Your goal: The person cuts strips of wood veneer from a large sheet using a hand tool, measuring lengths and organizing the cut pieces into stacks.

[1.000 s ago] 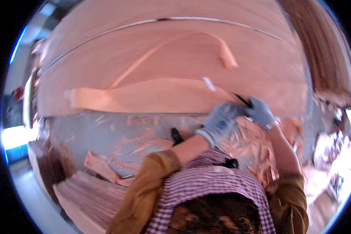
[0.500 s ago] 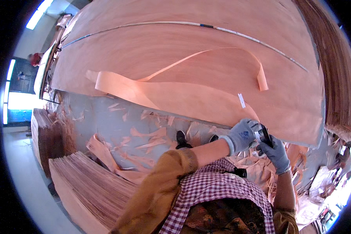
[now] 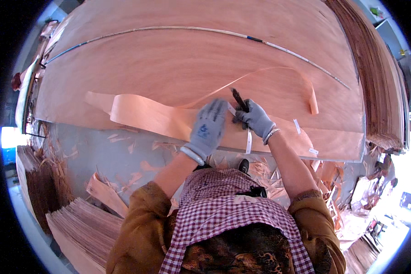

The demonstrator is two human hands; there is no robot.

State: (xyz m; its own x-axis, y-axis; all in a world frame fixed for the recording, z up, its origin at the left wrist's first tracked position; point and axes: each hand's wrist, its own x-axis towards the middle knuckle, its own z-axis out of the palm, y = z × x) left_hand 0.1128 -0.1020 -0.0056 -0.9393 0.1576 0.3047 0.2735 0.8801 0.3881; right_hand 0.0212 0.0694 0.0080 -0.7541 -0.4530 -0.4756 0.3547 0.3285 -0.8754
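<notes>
A wide sheet of reddish wood veneer [image 3: 169, 59] lies before me, with a loose, paler veneer strip [image 3: 146, 114] curling along its near edge. My left hand [image 3: 208, 128], gloved in grey, lies over the strip with its fingers stretched out, slightly blurred. Just right of it, my gloved right hand [image 3: 259, 119] is closed round a dark, narrow object [image 3: 239, 99] whose exact kind is unclear. A white tape end [image 3: 248, 142] hangs below this hand, and another white bit shows between the hands. Two tape pieces [image 3: 297, 126] stick to the veneer farther right.
A long thin rod [image 3: 182, 27] with white and blue sections lies across the sheet. Thick veneer stacks stand at the right [image 3: 379, 77] and lower left [image 3: 84, 228]. Veneer scraps [image 3: 137, 176] litter the grey floor. A person in red shows at the far left.
Both hands have moved left along the strip and come apart; the left has let go and flattened out. A second tape piece now shows near the sheet's right front edge. The view has shifted.
</notes>
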